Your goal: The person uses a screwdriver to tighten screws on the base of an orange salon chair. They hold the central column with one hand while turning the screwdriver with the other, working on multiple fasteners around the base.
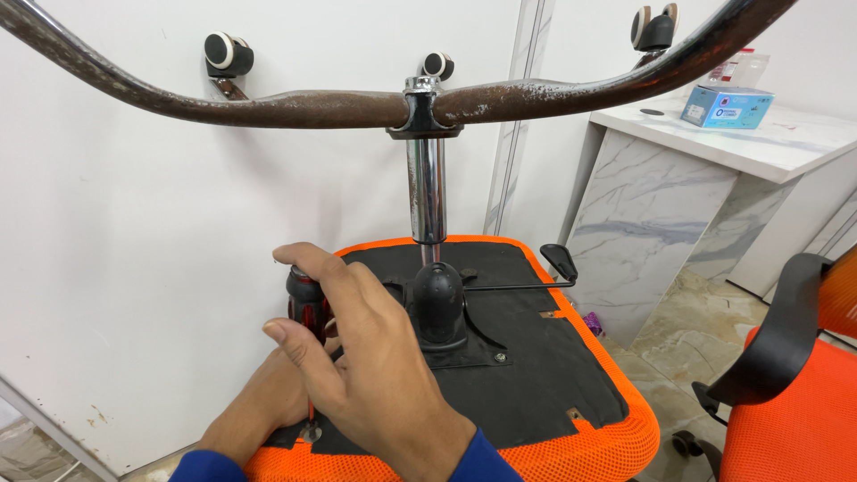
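An office chair lies upside down, its orange mesh seat point(616, 437) showing a black underside point(527, 375). My right hand point(375, 366) wraps the black-and-red handle of a screwdriver point(304, 302), index finger over the top. The thin shaft runs down to a screw with a washer point(310, 434) at the seat's near left corner. My left hand point(254, 412) rests on the seat beside the shaft; its fingers are hidden behind my right hand. The chrome gas column point(427, 192) rises from the black seat mechanism point(439, 303).
The chair's worn dark base arms point(286, 107) span overhead with black-and-white casters point(228, 54). A black adjustment lever point(560, 261) sticks out to the right. A marble-patterned desk point(661, 196) holds a blue box point(725, 106). A second orange chair point(794, 393) stands at right. A white wall is behind.
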